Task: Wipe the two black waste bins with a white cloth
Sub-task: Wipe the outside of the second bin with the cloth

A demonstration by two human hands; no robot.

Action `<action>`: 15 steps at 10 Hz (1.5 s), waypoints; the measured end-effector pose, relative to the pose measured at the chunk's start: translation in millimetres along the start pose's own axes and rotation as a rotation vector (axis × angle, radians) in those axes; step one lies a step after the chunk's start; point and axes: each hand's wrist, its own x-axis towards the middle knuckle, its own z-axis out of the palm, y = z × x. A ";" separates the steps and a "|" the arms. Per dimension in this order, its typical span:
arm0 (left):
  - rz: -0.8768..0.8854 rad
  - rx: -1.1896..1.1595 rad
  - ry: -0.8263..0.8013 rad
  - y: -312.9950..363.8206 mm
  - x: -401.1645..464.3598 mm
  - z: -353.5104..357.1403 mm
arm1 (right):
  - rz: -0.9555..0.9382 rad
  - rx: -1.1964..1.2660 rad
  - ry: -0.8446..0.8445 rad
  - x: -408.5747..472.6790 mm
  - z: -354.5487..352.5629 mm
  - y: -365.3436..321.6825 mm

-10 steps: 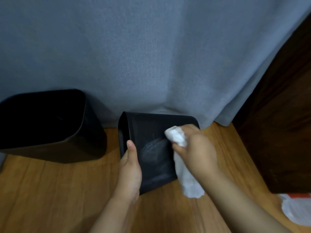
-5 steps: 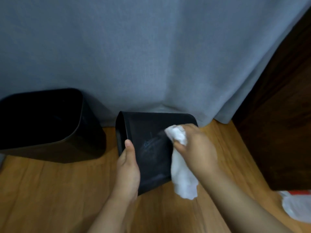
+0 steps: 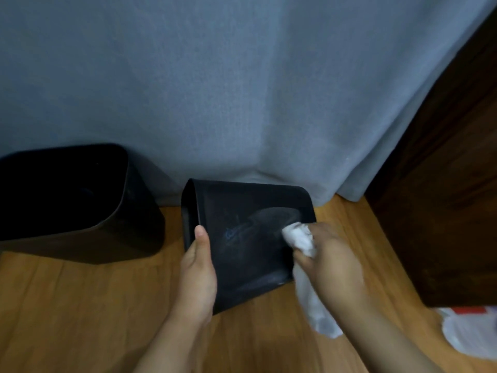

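Head view, looking down at a wooden floor [image 3: 80, 313] in front of a grey curtain [image 3: 242, 90]. One black bin [image 3: 247, 246] lies tipped on its side in the middle, its mouth turned to the left and its broad side facing up, with pale wipe streaks across that side. The left hand [image 3: 197, 275] grips the bin at its near left edge, thumb lying up along the top face and the fingers curled out of sight underneath. The right hand [image 3: 330, 262] is closed around a bunched white cloth [image 3: 300, 238], pressing the wad against the right part of the bin's upper face; a loose tail of the cloth hangs down below the hand toward the floor. The second black bin [image 3: 75, 208] stands upright at the far left, apart from the first, against the curtain. Dark wooden furniture [image 3: 443, 197] fills the right side, and a white and red bag [image 3: 473, 332] lies on the floor at the near right corner.
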 end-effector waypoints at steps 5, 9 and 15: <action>-0.013 -0.069 0.050 -2.5 3.6 0.1 | -0.252 0.066 -0.102 -21.6 8.5 -39.2; -0.071 -0.056 0.022 -8.5 4.7 2.4 | 0.112 0.535 -0.264 26.3 -37.9 -47.5; -0.096 -0.122 0.018 -13.5 3.5 2.7 | -0.209 -0.015 0.261 12.5 -70.7 -70.4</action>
